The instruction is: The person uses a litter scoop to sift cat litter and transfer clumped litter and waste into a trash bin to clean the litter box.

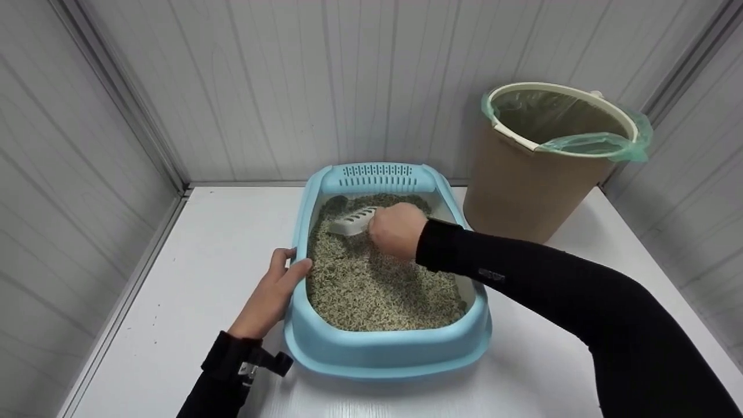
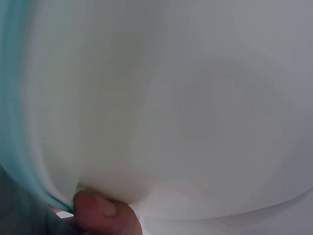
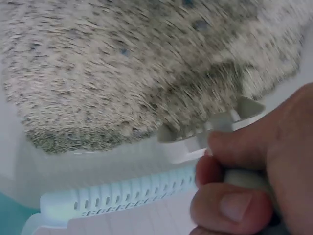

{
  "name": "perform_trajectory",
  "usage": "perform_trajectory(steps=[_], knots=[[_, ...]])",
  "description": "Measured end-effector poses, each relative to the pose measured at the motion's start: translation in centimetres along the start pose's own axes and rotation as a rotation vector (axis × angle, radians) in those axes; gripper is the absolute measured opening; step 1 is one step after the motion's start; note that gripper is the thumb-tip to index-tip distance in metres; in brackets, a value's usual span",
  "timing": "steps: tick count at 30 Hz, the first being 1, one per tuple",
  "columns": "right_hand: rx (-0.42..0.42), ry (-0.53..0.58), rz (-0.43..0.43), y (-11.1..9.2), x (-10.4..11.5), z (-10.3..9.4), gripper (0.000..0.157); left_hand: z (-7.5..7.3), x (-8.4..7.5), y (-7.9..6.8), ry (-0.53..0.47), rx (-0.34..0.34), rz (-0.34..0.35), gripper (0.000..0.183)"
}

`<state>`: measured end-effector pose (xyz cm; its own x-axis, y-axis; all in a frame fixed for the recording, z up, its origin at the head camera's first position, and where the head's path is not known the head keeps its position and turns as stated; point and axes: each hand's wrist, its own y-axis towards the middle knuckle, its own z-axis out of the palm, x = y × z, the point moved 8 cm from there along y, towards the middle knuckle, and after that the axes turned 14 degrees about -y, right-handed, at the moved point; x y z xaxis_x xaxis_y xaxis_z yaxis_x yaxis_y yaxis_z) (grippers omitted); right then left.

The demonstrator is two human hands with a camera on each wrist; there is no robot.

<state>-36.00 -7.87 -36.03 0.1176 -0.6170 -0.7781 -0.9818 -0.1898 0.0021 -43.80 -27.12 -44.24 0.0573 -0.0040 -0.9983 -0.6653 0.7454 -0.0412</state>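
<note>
A person's right hand held a pale grey plastic scoop with a row of slots, its fingers curled round the handle and, in the right wrist view, the thumb pressed along it. The scoop was inside a light-blue, rounded rectangular plastic tray with a pale inner wall, over the rear half, its head turned toward the tray's left side. Beneath it spread coarse beige-and-grey granular litter, blurred in the right wrist view; how deep the scoop's edge sat in the granules could not be told.

The person's left hand gripped the tray's left rim, the thumb laid over the top edge and the other fingers against the outside. The left wrist view showed one fingertip at the rim, beside the smooth pale inner wall.

The tray stood on a white tabletop, its perforated back panel toward a light grey grooved wall. Near its rear right corner stood a tall brown bin with a cream rim, lined with a translucent green plastic bag folded over the rim. Black sleeves covered both forearms.
</note>
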Motion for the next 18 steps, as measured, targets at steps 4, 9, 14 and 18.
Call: perform_trajectory(steps=[4, 9, 14, 18], knots=[[0.122, 0.045, 0.096, 1.8, -0.7, 1.0, 0.031, 0.0, 0.1, 0.0, 0.007, -0.007, -0.001, 0.054], [0.251, 0.146, 0.134, 4.6, -0.3, 2.9, 0.039, 0.1, 0.1, 0.0, 0.015, -0.001, 0.000, 0.055], [0.247, 0.171, 0.078, 6.3, 0.6, 3.2, 0.039, -0.2, -0.1, -0.3, 0.018, -0.010, -0.010, 0.058], [0.185, 0.176, -0.030, 5.2, 1.4, 2.2, 0.033, -0.3, -0.2, -0.1, 0.019, -0.016, -0.013, 0.056]])
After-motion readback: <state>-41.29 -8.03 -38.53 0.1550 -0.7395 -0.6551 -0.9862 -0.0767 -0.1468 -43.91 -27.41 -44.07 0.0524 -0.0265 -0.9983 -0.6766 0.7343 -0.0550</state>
